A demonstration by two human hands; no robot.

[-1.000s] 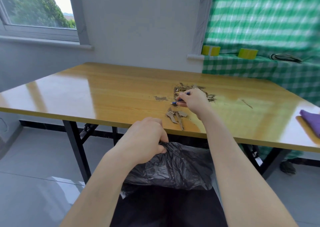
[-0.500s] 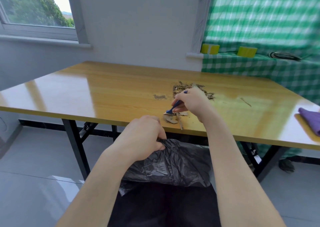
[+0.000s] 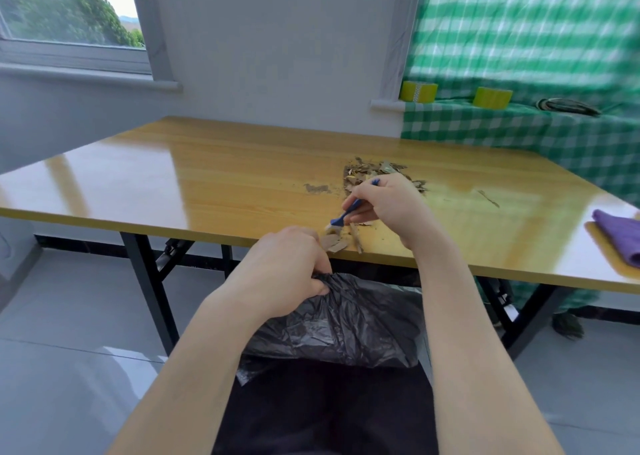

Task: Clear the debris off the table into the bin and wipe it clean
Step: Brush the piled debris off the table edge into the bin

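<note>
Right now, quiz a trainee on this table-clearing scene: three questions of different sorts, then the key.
1. True or false: the right hand grips a blue-handled brush.
2. What does the left hand grip? A a dustpan; B the black bin bag; C a sponge.
3. What colour is the folded cloth at the right end of the table?
Key: 1 true; 2 B; 3 purple.
</note>
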